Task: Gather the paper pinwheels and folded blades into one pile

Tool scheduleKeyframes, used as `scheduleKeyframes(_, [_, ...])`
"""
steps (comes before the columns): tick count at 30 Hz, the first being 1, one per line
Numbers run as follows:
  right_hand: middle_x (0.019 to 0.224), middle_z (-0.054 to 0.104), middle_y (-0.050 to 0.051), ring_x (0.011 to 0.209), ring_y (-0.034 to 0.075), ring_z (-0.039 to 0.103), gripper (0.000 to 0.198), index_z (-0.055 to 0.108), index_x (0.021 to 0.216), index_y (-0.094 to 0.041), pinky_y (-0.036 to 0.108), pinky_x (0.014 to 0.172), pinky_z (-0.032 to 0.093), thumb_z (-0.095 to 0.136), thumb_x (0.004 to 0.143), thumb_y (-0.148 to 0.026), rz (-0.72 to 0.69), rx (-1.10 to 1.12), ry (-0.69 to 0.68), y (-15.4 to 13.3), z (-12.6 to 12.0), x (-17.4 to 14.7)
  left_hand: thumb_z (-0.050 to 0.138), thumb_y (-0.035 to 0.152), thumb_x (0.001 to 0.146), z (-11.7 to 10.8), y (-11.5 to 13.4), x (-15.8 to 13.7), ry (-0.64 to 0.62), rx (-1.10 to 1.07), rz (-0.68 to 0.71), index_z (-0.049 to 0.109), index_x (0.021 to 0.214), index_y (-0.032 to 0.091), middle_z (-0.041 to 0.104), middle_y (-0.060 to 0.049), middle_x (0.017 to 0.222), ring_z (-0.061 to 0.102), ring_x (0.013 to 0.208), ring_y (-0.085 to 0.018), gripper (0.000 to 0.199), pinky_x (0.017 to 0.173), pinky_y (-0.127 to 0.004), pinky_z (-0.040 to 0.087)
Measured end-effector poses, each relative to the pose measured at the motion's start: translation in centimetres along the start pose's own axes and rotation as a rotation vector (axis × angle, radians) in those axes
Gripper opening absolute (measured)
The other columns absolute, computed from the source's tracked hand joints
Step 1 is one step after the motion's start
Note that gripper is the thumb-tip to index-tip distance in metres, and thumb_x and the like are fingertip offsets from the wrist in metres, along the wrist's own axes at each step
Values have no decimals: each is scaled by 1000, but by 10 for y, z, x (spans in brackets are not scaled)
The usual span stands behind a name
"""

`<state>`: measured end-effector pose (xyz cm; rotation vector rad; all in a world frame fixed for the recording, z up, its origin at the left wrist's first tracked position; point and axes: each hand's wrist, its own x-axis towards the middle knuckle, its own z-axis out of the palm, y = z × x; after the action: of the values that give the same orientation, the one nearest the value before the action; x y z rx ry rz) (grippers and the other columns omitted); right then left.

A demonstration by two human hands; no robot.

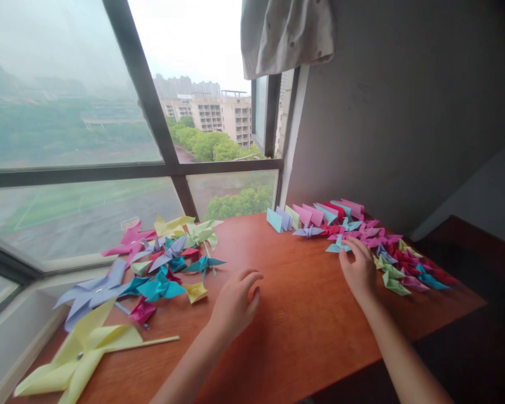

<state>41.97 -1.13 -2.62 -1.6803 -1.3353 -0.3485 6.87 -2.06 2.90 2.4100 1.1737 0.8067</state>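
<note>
At the front of the rows on the right, my right hand has its thumb and fingertips closed at a light blue paper crane. The fingers partly cover that crane. My left hand is over the middle of the wooden table, fingers loosely curved and thumb apart, with nothing in it. Left of it lies a loose pile of folded paper: a teal crane, a small yellow piece, a turquoise piece and a magenta piece.
Pinwheels in yellow, lavender and pink lie at the left. Folded cards stand in a row at the back right, with more cranes and green folded pieces beside them. A window borders the table.
</note>
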Motion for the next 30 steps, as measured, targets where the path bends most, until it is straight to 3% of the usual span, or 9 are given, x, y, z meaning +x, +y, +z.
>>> scheduleKeyframes(3, [131, 56, 14, 125, 32, 49, 30, 72, 104, -19, 48, 106, 40, 55, 84, -34, -25, -133, -3, 26, 2, 22, 50, 13, 85, 17, 5, 15, -74, 52, 21, 60, 114, 25, 63, -8, 122, 63, 109, -22, 33, 95, -36, 51])
scheduleKeyframes(8, [134, 52, 14, 124, 32, 49, 36, 72, 107, -19, 46, 105, 41, 57, 83, -40, 1, -156, -157, 54, 20, 41, 57, 22, 85, 61, 19, 69, -88, 133, 33, 50, 133, 21, 49, -16, 140, 51, 127, -29, 48, 105, -43, 42])
scheduleKeyframes(13, [124, 61, 14, 114, 30, 56, 30, 74, 100, -19, 44, 98, 46, 58, 82, -37, 18, -127, -189, 54, 41, 54, 62, 32, 85, 108, 42, 129, -72, 171, 31, 41, 141, 22, 39, -18, 149, 39, 136, -33, 60, 108, -46, 36])
scheduleKeyframes(17, [112, 68, 13, 104, 27, 62, 29, 75, 95, -17, 39, 93, 48, 54, 84, -34, 19, -127, -184, 46, 51, 63, 59, 33, 87, 132, 54, 158, -59, 192, 18, 38, 142, 19, 37, -20, 150, 36, 136, -34, 60, 108, -48, 33])
scheduleKeyframes(24, [91, 75, 8, 81, 23, 66, 29, 76, 89, -22, 32, 75, 48, 48, 87, -28, 29, -160, -200, 33, 55, 59, 44, 15, 90, 147, 56, 164, -76, 219, 4, 46, 133, 14, 50, -18, 138, 42, 130, -30, 43, 105, -45, 36])
scheduleKeyframes(30, [89, 74, 10, 82, 25, 62, 26, 77, 90, -21, 32, 70, 43, 54, 85, -32, 11, -225, -204, 28, 55, 58, 44, 14, 88, 138, 53, 149, -72, 208, 20, 45, 134, 13, 51, -17, 140, 40, 132, -30, 46, 107, -44, 37])
